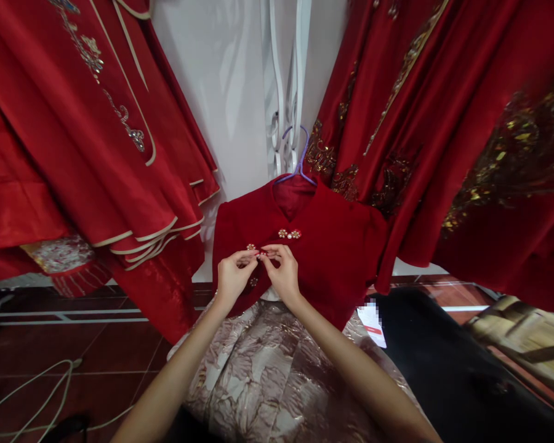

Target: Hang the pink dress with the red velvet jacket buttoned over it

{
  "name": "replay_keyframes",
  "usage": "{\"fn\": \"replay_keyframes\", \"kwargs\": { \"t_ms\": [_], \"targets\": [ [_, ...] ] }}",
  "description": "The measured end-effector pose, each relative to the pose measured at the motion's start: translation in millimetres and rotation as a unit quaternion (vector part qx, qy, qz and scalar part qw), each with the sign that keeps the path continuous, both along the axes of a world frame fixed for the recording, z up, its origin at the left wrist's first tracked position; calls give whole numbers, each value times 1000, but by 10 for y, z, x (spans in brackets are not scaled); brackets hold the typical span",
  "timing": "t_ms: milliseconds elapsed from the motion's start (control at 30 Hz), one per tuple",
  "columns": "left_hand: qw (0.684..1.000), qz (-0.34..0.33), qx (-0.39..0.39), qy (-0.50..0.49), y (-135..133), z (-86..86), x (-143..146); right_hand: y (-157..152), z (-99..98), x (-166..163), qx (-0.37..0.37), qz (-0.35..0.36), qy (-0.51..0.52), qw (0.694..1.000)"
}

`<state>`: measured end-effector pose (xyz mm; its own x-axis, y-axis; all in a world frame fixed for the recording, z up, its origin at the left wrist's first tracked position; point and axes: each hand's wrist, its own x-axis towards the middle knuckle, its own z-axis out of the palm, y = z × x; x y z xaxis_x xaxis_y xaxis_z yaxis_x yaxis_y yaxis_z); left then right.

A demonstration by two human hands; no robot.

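Note:
A short dark red velvet jacket [332, 246] hangs in front of me on a purple hanger [300, 163], over a pale pink and gold skirt [263, 375]. A pearl and gold clasp [289, 234] is closed near the collar. Lower on the front, my left hand [233, 277] and my right hand [281, 271] meet, both with fingertips pinched on a second small clasp [257, 251]. A white paper tag [372, 323] hangs from the jacket's hem at the right.
Long red embroidered gowns hang at the left [96, 141] and at the right [466, 135]. A white wall with a metal hook rack [286, 80] is behind. A dark red tiled floor with a pale cable [46, 381] lies at lower left. Black cloth [443, 369] is at lower right.

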<state>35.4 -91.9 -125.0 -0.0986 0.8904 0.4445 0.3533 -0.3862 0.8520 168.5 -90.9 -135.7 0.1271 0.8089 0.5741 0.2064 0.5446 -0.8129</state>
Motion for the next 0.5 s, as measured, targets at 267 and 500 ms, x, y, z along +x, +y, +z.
{"fn": "replay_keyframes", "kwargs": {
  "t_ms": [267,500],
  "targets": [
    [983,5,42,176,44,72,-67,30,-9,-25,6,-9,-22,1000],
    [986,1,46,160,-132,-79,-95,-184,103,288,-15,62,-77,995]
  ]
}}
